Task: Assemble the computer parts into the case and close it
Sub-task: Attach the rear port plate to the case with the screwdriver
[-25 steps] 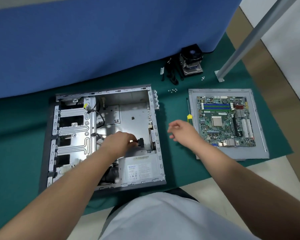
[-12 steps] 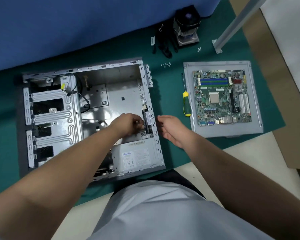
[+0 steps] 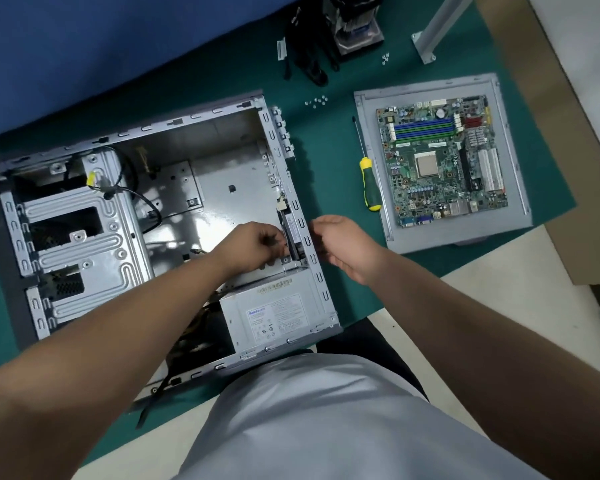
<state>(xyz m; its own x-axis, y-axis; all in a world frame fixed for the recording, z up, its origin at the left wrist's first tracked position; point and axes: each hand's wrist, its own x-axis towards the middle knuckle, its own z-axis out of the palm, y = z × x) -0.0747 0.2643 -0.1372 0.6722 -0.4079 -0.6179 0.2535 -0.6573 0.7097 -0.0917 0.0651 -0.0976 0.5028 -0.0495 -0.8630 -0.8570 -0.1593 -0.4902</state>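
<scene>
The open computer case lies on its side on the green mat, and the left hand is inside it near the rear wall, its grip closed on a small dark part. The right hand is just outside that wall with a loose, half-open grip holding nothing. The motherboard rests on the grey side panel to the right, with the screwdriver beside it.

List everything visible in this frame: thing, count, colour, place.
computer case: one, grey, open, left on mat
power supply: one, grey, case's near right corner
motherboard: one, green, on the panel
side panel: one, grey, right of case
screwdriver: one, green-yellow, between case and panel
screws: small pale cluster, behind screwdriver
cooler: one, dark, far edge
mat: one, green
left hand: inside case, pinching something small
right hand: outside case's right wall
</scene>
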